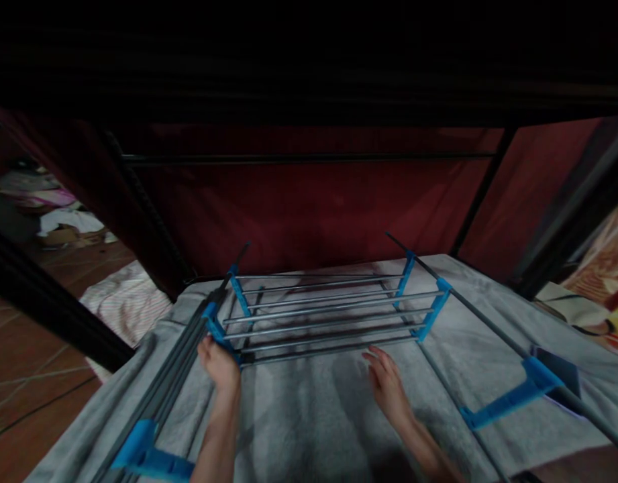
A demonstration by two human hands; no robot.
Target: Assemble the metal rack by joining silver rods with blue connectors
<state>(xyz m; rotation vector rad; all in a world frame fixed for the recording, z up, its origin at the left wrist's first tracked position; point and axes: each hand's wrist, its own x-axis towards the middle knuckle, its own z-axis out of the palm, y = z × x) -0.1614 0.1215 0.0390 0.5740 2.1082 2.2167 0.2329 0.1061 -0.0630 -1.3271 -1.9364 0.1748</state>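
A rack of grey metal rods joined by blue plastic brackets lies on a grey cloth. At its left side, my left hand is closed at the lower end of a blue bracket; the fingertips are partly hidden. My right hand is just below the lowest crossbar, fingers apart and holding nothing. Nearer to me are another blue bracket on the right rods and one at the lower left.
Several loose grey rods lie along the left on the grey cloth. A dark frame with red fabric stands behind. Beside the right rod is a dark flat object. Clothes lie on the tiled floor at left.
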